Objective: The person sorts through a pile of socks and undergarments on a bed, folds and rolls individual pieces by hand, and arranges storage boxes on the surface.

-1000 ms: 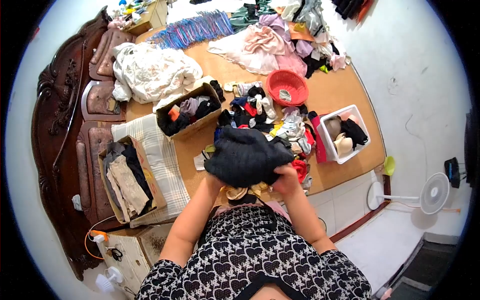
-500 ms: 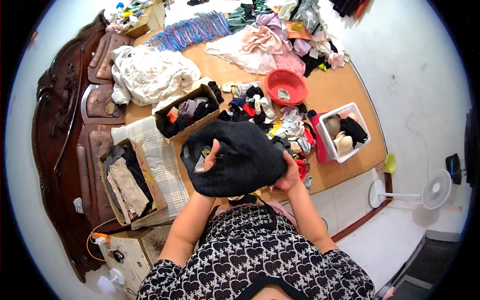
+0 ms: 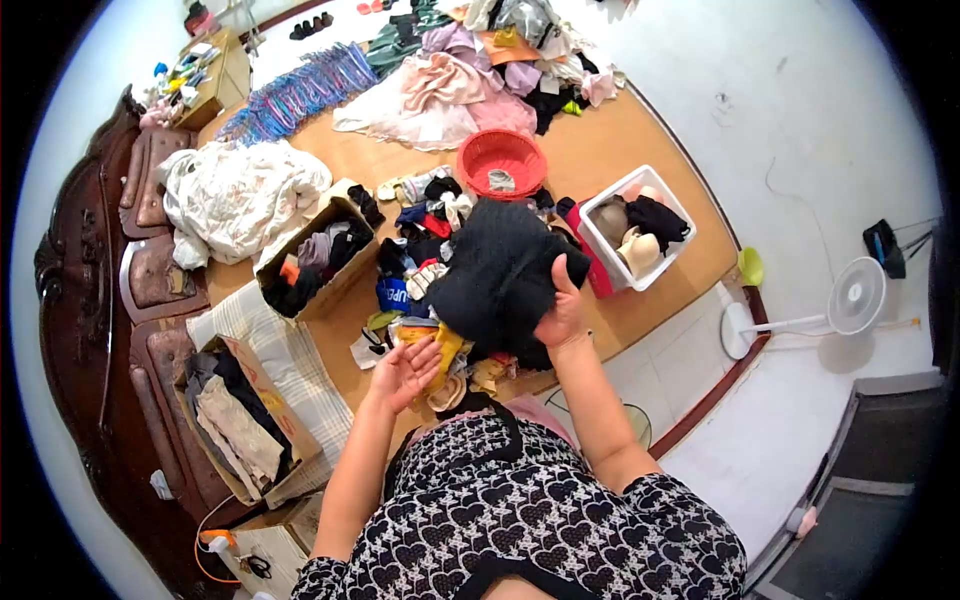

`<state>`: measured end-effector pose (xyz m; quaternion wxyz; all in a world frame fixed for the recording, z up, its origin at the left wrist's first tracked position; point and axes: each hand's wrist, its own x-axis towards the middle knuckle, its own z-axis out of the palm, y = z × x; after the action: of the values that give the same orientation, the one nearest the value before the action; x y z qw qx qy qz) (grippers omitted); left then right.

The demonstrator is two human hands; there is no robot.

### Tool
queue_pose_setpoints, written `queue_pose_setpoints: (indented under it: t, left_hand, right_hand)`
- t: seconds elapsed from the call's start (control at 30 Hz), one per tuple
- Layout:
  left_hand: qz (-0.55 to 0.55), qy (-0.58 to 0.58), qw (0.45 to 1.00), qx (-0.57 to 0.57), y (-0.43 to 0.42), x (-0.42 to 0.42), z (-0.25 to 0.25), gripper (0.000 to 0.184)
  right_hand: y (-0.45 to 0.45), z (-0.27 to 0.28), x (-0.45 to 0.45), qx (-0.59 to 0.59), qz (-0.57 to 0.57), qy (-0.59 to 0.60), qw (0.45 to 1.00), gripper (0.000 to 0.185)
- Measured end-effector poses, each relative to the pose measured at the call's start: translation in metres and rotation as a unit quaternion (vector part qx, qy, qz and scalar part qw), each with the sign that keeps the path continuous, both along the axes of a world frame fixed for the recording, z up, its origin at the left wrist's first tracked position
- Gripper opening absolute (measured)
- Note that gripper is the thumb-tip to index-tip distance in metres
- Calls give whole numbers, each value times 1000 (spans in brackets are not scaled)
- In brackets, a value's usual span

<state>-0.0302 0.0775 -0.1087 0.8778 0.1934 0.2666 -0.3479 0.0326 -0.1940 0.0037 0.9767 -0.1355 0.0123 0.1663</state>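
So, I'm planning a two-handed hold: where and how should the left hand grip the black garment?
Probably best to pinch the black garment by its left edge, coming from the left: that soft edge is free and nearest the open left hand, while the right hand holds the opposite side.

We are seeing the right hand (image 3: pixel 560 320) partly, its fingers hiding behind black cloth (image 3: pixel 495 275), clothes (image 3: pixel 392 296) left of them partly covered
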Motion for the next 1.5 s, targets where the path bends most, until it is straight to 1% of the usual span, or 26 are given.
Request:
queue_pose_setpoints:
  t: [0.17,0.23,0.27,0.33,0.4,0.43,0.5,0.57,0.6,0.7,0.73,0.8,0.83,0.9,0.97,1.0,1.07,1.1,1.2,1.23,1.27,1.3,1.33,1.37,1.47,1.5]
  left_hand:
    - [-65,-90,993,-42,-32,4,20,83]
    - [-48,-120,988,-78,-43,12,26,83]
    - [-27,-130,988,-79,-47,15,29,84]
    - [23,-132,983,-124,-52,23,42,85]
    - [163,-188,967,-55,-56,30,63,88]
    - [184,-179,960,-113,-50,29,66,78]
    - [189,-180,962,-78,-38,32,57,71]
    - [192,-153,969,-15,-27,35,62,53]
    - [196,-153,968,-14,-22,34,64,53]
    - [198,-197,954,113,-14,29,78,47]
    - [202,-196,953,114,-12,26,84,47]
    - [158,-220,956,110,-10,22,94,49]
    - [160,-220,956,111,-12,21,98,49]
    - [192,-228,954,-24,-21,20,108,56]
    - [187,-210,958,-64,-32,16,133,57]
    - [184,-192,958,-103,-36,16,140,59]
    - [167,-171,960,-146,-39,15,135,58]
    - [153,-150,958,-190,-40,14,131,57]
    - [145,-155,951,-225,-33,13,105,52]
    - [145,-155,951,-224,-30,13,106,52]
    - [154,-153,969,-120,-28,13,108,49]
    - [160,-149,976,-15,-25,12,109,46]
    - [160,-148,976,-15,-21,13,108,46]
    - [166,-141,976,-29,-17,13,106,45]
    - [187,-127,974,-10,-10,17,100,43]
    - [200,-119,972,22,-9,18,96,43]
  right_hand:
    - [38,-15,-15,9,21,53,998,54]
    - [50,-14,-29,17,46,63,997,56]
    - [51,-9,-36,62,130,55,988,57]
    - [66,-14,-48,7,115,81,990,55]
    - [75,-25,-57,-29,117,135,984,48]
    - [77,-28,-59,-90,117,152,977,47]
    - [80,-33,-63,-151,122,169,966,46]
    - [74,-39,-65,-344,134,166,915,44]
    - [67,-48,-63,-344,138,164,914,44]
    - [46,-47,-56,-522,299,109,791,47]
    - [39,-44,-52,-602,311,61,733,46]
    - [21,-98,-51,-659,254,7,708,38]
    - [20,-97,-49,-656,200,18,728,39]
    - [20,-96,-46,-552,189,78,809,59]
    - [25,-107,-45,-429,186,128,875,72]
    - [27,-122,-46,-428,184,129,875,72]
    - [45,-125,-49,-219,246,145,933,66]
    - [51,-119,-54,-226,217,61,948,61]
    - [48,-93,-47,-210,148,42,966,64]
    - [44,-83,-45,-239,118,15,964,67]
    - [41,-74,-43,-269,88,-9,959,71]
    - [30,-67,-45,-153,104,13,983,80]
    - [21,-63,-46,-34,119,36,992,88]
    - [16,-62,-45,-97,138,67,983,102]
    - [10,-70,-44,-54,217,98,970,101]
    - [9,-76,-48,-23,220,125,967,91]
